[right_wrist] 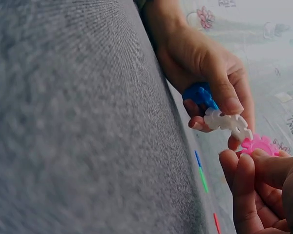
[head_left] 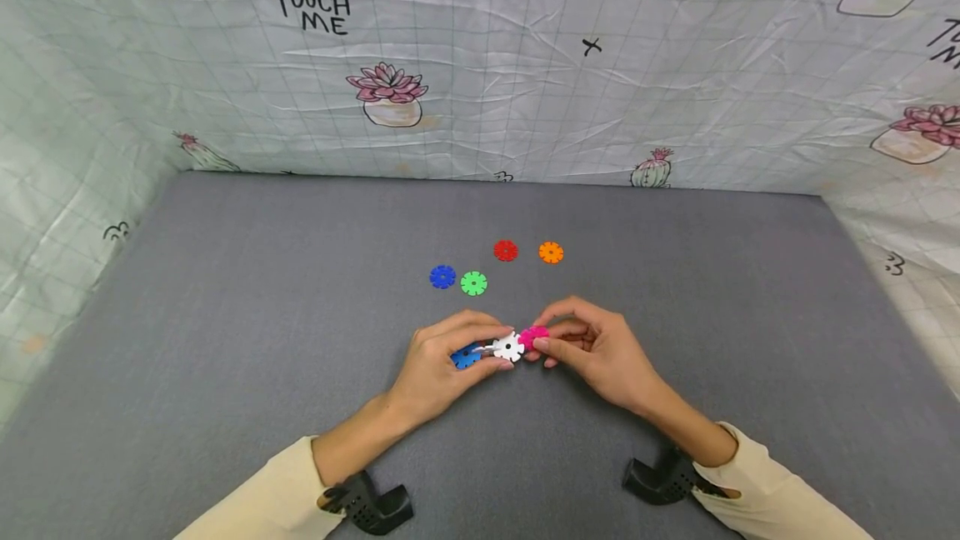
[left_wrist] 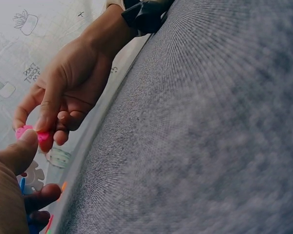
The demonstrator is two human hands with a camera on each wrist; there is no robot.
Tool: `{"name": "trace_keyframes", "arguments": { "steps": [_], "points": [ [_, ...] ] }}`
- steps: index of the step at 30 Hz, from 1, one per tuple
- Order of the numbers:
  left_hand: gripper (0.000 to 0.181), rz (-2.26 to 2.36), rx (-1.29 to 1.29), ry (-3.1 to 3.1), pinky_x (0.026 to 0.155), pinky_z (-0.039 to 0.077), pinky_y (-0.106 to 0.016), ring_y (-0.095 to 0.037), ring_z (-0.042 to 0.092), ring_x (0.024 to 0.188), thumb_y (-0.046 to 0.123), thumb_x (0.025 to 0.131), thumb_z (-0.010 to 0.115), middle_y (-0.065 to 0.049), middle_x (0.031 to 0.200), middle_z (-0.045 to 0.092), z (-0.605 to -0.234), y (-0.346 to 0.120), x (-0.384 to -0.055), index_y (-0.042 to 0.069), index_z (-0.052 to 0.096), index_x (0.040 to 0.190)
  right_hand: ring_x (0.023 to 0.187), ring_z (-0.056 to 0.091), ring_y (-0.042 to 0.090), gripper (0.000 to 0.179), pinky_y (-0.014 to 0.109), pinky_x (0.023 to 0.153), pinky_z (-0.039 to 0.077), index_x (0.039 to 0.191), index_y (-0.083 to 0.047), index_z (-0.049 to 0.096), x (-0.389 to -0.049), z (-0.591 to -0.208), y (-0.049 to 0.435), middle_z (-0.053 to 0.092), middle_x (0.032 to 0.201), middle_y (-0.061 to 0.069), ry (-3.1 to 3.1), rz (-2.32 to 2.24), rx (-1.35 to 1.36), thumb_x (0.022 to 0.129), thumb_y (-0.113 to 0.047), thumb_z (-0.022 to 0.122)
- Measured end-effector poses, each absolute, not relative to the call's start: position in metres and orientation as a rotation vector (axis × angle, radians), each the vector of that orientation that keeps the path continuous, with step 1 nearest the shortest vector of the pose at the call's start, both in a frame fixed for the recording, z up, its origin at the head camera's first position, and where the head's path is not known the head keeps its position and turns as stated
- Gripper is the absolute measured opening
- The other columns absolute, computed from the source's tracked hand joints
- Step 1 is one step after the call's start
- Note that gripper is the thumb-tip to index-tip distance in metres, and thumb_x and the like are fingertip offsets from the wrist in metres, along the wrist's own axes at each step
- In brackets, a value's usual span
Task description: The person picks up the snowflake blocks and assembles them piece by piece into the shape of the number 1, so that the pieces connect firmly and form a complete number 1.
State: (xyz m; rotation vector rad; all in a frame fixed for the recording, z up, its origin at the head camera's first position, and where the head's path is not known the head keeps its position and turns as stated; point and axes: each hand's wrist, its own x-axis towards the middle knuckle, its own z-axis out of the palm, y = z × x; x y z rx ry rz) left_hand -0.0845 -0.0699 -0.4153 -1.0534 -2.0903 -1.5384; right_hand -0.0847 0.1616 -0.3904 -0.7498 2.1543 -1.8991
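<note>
My left hand [head_left: 448,353] grips a short chain of notched plastic discs between thumb and fingers. In it are a blue disc [right_wrist: 198,94] partly covered by the palm and a white disc [head_left: 508,347] at the fingertips; another white piece shows edge-on between them. My right hand [head_left: 600,350] pinches a pink notched disc [head_left: 533,337] between thumb and forefinger. The pink disc meets the white disc's rim, as the right wrist view [right_wrist: 260,145] also shows, with both hands held close together over the grey table.
Beyond the hands several loose notched discs lie flat on the grey table [head_left: 300,290]: a blue disc [head_left: 442,277], a green disc [head_left: 473,283], a red disc [head_left: 506,251] and an orange disc [head_left: 551,252]. A printed cloth [head_left: 480,90] hangs behind the table.
</note>
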Motion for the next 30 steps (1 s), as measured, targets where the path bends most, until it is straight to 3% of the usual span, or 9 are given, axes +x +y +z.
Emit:
{"name": "trace_keyframes", "arguments": {
  "steps": [15, 30],
  "points": [
    [0.033, -1.553, -1.062, -2.103, 0.076, 0.051, -0.025, -0.016, 0.065, 0.090, 0.005, 0.072, 0.083, -0.003, 0.097, 0.068, -0.4172, -0.0709, -0.0838, 0.002, 0.072, 0.103, 0.068, 0.069, 0.028, 0.024, 0.034, 0.056, 0.054, 0.103, -0.002, 0.058, -0.0815, -0.3956, 0.1560, 0.070, 0.082, 0.012, 2.238, -1.919, -0.912, 0.084, 0.013, 0.064],
    [0.032, -1.571, -1.071, -2.113, 0.076, 0.050, -0.024, -0.016, 0.064, 0.089, 0.006, 0.071, 0.083, -0.003, 0.095, 0.068, -0.4155, -0.0720, -0.0832, 0.002, 0.073, 0.101, 0.070, 0.070, 0.027, 0.024, 0.035, 0.056, 0.054, 0.096, 0.005, 0.062, -0.0817, -0.3980, 0.1541, 0.069, 0.090, 0.019, 2.165, -2.028, -1.046, 0.078, 0.021, 0.064]
  ]
}}
